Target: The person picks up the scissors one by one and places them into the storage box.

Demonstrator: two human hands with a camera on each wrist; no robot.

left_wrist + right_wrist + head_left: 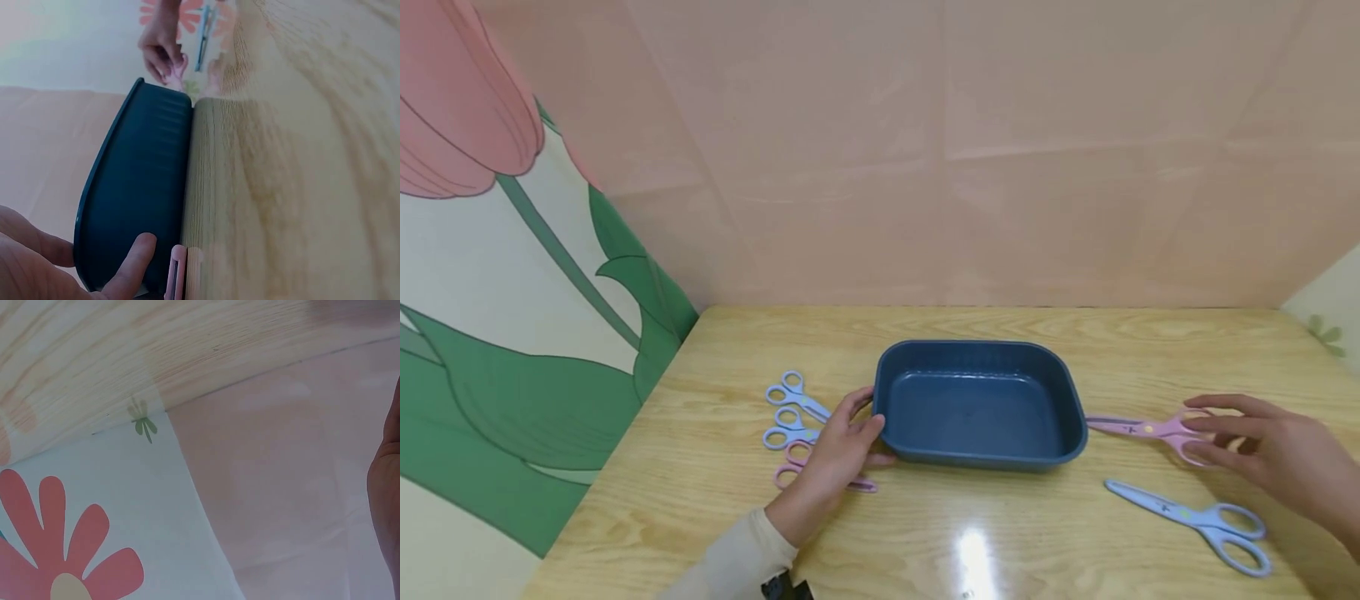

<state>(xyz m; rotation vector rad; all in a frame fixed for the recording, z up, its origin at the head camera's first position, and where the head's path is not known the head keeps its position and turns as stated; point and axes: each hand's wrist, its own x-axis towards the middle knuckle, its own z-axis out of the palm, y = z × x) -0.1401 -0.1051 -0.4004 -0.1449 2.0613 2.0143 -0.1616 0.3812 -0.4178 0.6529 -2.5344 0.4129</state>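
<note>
A dark blue rectangular bin [977,408] sits on the wooden table, its inside bare in the head view. My left hand [838,450] holds its left end, thumb at the rim; in the left wrist view a finger lies against the outer wall. Under and beside that hand lie two blue scissors [792,433] and pink scissors [863,485], partly covered. To the right, my right hand [1262,437] pinches the handles of another pink pair of scissors [1150,428], blades pointing at the bin's right side. Closer to me lie blue scissors [1206,518], handles to the right.
The wooden table [715,500] meets a pale pink covering [940,167] along its back edge. A tulip-patterned panel [557,367] stands at the left. In the right wrist view a flower-printed sheet [169,537] borders the table.
</note>
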